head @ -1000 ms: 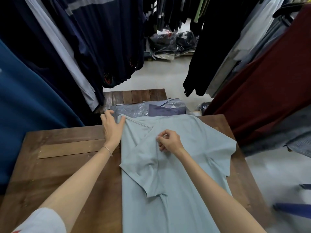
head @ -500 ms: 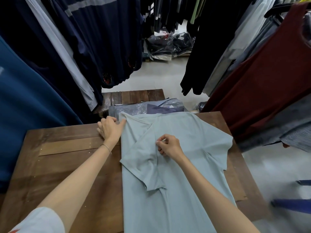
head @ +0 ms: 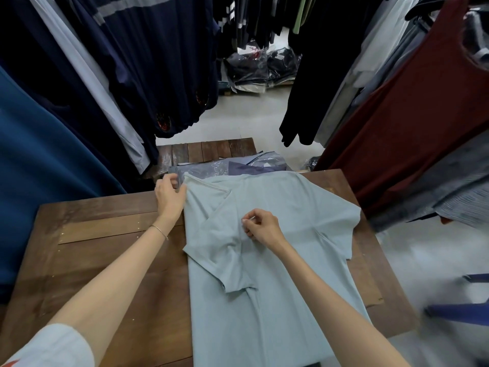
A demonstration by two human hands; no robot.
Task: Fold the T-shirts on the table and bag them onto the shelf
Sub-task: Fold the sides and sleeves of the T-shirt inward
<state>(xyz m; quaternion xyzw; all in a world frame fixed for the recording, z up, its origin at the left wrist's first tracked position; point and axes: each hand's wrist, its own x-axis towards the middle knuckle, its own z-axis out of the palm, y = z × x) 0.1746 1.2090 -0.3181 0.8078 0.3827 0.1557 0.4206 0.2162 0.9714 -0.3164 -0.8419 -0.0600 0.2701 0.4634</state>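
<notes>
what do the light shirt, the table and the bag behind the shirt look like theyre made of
T-shirt: soft matte knit, probably cotton jersey; it drapes and creases loosely, no sheen.
Table: dark-stained wood planks, with visible grain, seams and small nail heads; finish looks worn, slightly glossy.
Bag: thin clear plastic film, judged by its crinkled glare and the dark garment showing through.

Pale floor, hanging garments both sides (mostly dark), wooden table.
</notes>
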